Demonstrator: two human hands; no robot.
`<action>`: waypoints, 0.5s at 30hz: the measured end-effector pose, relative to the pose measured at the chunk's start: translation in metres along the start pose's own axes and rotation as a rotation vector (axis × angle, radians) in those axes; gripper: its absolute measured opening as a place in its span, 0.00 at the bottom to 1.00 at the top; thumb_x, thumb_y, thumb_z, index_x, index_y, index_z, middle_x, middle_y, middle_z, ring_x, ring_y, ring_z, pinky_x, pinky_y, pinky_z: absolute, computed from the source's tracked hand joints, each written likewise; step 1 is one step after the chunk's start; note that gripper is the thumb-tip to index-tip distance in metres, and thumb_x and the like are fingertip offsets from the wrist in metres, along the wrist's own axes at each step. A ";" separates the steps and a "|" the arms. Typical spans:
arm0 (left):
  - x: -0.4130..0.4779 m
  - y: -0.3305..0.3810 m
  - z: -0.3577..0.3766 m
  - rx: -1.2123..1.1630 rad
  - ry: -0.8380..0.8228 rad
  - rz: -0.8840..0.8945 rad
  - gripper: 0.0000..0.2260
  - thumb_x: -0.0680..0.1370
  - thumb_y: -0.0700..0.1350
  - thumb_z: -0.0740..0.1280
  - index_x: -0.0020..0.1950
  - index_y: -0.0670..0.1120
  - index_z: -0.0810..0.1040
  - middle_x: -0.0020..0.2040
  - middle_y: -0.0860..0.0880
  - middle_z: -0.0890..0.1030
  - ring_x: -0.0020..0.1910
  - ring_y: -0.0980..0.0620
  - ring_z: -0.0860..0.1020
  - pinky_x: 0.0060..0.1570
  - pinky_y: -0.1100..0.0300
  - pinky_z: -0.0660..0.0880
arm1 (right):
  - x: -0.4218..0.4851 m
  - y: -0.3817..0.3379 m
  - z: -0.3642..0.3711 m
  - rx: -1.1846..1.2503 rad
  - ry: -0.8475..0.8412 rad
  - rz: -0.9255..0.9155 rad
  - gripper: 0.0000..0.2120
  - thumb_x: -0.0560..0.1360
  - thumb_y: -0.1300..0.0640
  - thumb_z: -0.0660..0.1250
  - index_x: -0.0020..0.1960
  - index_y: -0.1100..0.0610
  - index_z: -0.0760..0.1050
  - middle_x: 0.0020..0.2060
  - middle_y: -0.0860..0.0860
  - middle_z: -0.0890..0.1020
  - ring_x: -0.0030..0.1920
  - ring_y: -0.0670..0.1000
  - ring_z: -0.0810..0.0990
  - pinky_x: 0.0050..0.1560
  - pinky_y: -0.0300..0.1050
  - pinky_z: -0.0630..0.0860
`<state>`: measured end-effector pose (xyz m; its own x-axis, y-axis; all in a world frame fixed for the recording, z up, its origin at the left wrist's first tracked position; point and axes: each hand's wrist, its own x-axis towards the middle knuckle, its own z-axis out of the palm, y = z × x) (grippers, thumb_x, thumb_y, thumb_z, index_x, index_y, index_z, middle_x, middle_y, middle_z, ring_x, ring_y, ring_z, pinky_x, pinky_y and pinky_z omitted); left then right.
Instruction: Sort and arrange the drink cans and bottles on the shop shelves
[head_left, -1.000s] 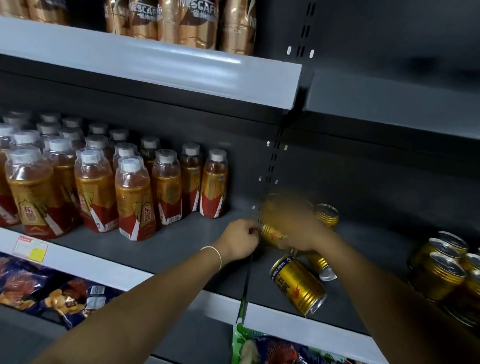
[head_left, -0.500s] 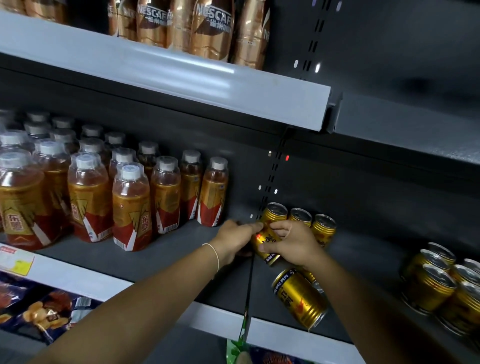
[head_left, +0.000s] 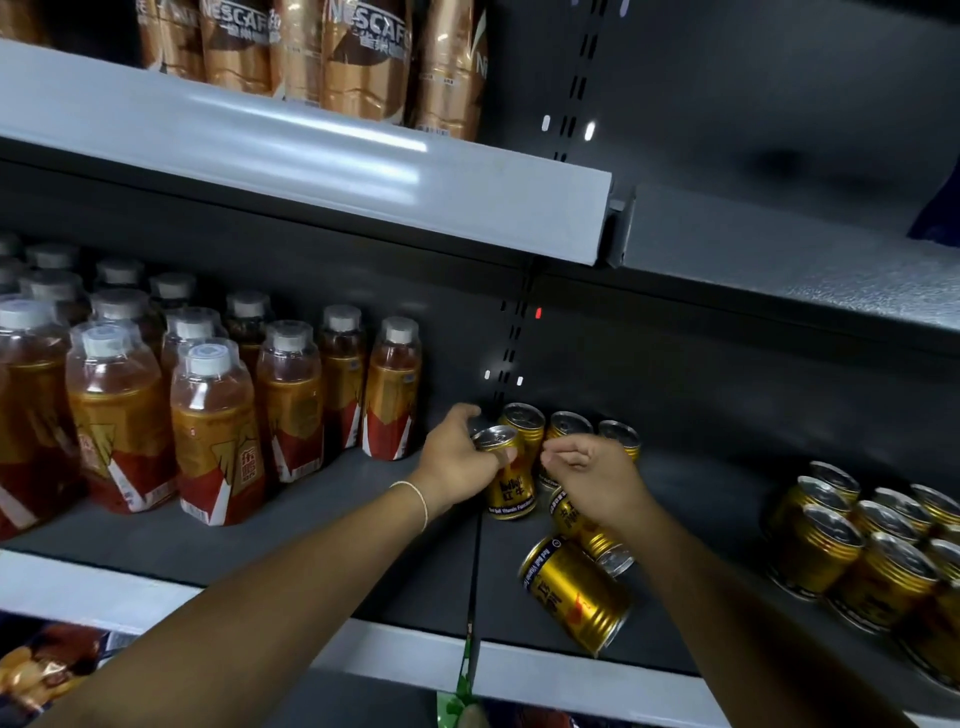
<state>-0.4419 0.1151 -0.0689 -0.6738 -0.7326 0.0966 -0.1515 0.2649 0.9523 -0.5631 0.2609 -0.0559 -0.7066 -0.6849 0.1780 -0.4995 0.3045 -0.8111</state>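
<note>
Left hand (head_left: 457, 462) wrapped round an upright gold can (head_left: 508, 486) on the dark middle shelf (head_left: 717, 493), grip closed on the can's upper half, can base down on the shelf beside the seam between two shelf boards. Right hand (head_left: 589, 478) just beside it, fingers curled inward; impossible to tell whether that grip holds anything.

Directly behind both hands, a row of three gold cans (head_left: 569, 427) standing against the back panel. Below the right wrist, a tipped can (head_left: 597, 543) on its side, partly hidden by the hand; nearer the front edge, a second tipped can (head_left: 576, 592), also on its side.

Well apart to the right, a tight cluster of gold cans (head_left: 857, 551), all upright. To the left, ranks of amber drink bottles (head_left: 213, 431) with white caps and red-and-gold labels, near the held can but not touching. On the shelf above, brown Nescafé bottles (head_left: 363, 67). Thin bracelet (head_left: 418, 501) on the left wrist. Snack packets (head_left: 41, 670) at lower left, under the shelf edge.
</note>
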 end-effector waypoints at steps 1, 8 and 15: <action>0.001 0.000 0.002 0.033 -0.004 0.025 0.34 0.70 0.48 0.78 0.72 0.49 0.66 0.56 0.51 0.76 0.56 0.52 0.77 0.56 0.60 0.75 | 0.000 0.002 -0.003 0.000 0.040 0.003 0.08 0.77 0.58 0.71 0.56 0.54 0.82 0.47 0.46 0.84 0.47 0.39 0.81 0.41 0.27 0.73; -0.006 0.000 0.015 0.276 -0.043 0.245 0.33 0.71 0.46 0.76 0.73 0.50 0.65 0.62 0.47 0.75 0.63 0.50 0.73 0.62 0.62 0.68 | -0.009 0.019 -0.025 -0.032 0.191 0.031 0.04 0.77 0.59 0.71 0.51 0.52 0.82 0.44 0.46 0.84 0.46 0.43 0.82 0.46 0.35 0.77; -0.012 0.001 0.023 0.386 -0.031 0.329 0.34 0.73 0.49 0.75 0.74 0.50 0.63 0.65 0.47 0.74 0.66 0.49 0.71 0.64 0.60 0.67 | -0.021 0.035 -0.041 -0.065 0.191 0.077 0.05 0.77 0.58 0.70 0.50 0.50 0.82 0.42 0.44 0.82 0.45 0.43 0.82 0.47 0.40 0.80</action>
<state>-0.4507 0.1385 -0.0760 -0.7510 -0.5539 0.3594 -0.1796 0.6952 0.6960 -0.5863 0.3127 -0.0655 -0.8229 -0.5219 0.2246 -0.4676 0.3976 -0.7895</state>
